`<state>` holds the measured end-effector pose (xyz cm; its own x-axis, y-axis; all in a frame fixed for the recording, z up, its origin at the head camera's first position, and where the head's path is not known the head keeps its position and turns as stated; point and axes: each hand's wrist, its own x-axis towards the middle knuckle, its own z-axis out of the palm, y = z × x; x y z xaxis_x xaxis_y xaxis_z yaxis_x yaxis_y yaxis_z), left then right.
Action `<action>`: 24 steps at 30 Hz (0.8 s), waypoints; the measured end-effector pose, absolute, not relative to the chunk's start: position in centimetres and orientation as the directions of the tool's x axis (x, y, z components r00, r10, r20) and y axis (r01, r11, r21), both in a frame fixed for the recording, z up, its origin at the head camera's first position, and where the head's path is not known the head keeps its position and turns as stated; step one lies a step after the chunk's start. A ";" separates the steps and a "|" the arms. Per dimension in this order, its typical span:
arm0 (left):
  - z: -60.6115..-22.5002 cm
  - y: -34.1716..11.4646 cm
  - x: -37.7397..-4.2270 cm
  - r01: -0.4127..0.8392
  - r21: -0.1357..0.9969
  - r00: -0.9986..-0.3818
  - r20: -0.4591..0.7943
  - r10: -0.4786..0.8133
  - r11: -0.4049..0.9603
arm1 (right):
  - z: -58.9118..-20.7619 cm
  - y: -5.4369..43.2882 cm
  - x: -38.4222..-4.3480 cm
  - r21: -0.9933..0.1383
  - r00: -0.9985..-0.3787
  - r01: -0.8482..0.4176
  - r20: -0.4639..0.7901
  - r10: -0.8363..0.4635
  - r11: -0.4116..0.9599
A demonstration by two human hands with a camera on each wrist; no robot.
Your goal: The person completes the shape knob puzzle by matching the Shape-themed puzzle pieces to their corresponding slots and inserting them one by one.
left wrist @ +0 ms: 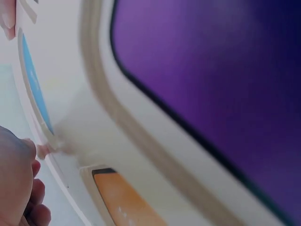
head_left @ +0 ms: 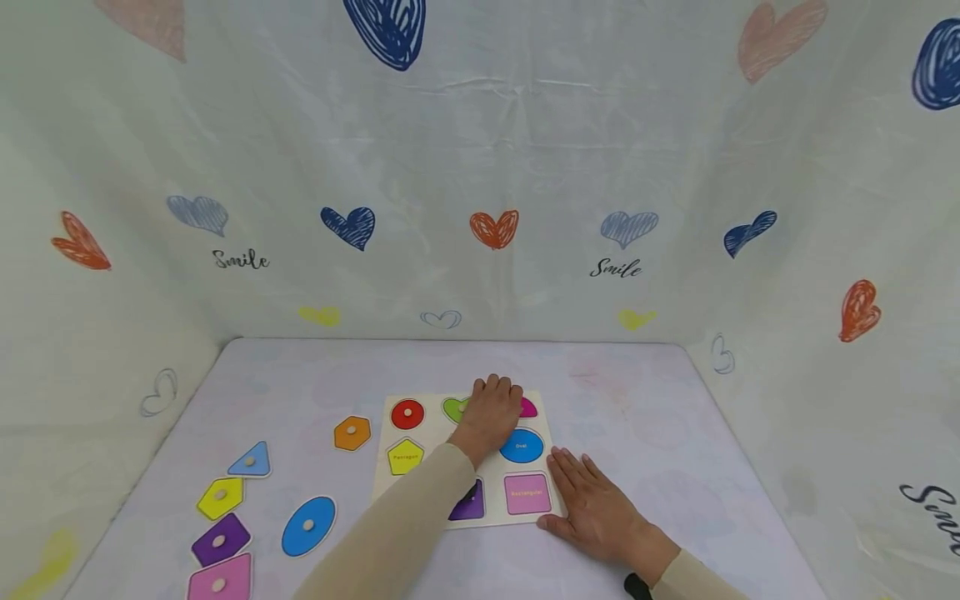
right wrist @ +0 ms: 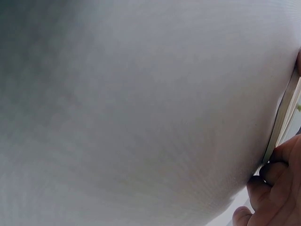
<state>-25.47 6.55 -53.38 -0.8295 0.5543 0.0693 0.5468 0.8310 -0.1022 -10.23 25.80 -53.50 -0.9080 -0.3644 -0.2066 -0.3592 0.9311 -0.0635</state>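
My left hand reaches over the upper part of a white shape-puzzle board, knuckles up and fingers curled. It grips the magenta piece at the top right and hides part of it. A green heart shows just left of that hand. In the left wrist view the curled left hand is at the far edge, beyond a large purple shape. Flat at the board's right edge rests my right hand, its fingers straight. The right wrist view catches its fingers against the board's side.
A red circle sits in the board, near the yellow Pentagon space. Loose knobbed pieces lie to the left: an orange hexagon, blue triangle, yellow pentagon, purple piece, pink rectangle and blue oval.
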 end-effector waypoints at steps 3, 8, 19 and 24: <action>-53.1 6.4 -25.3 0.541 -0.091 -0.833 0.074 0.548 0.836 | -53.6 25.8 -10.2 -0.076 -0.909 -0.354 -0.207 -0.362 0.932; -52.5 5.9 -25.0 0.529 -0.075 -0.840 0.091 0.534 0.845 | -53.5 25.7 -10.1 -0.085 -0.909 -0.354 -0.204 -0.363 0.932; -51.9 4.6 -24.2 0.530 -0.057 -0.838 0.115 0.533 0.846 | -53.6 25.7 -10.1 -0.070 -0.915 -0.343 -0.201 -0.350 0.937; -51.4 3.7 -23.6 0.526 -0.056 -0.839 0.130 0.528 0.849 | -53.6 25.6 -10.1 -0.083 -0.916 -0.342 -0.192 -0.352 0.936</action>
<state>-23.56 3.73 -51.43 -0.8392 0.5281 0.1296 0.5256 0.8489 -0.0557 -10.10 25.64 -53.61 -0.9162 -0.3516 -0.1923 -0.3418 0.9361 -0.0832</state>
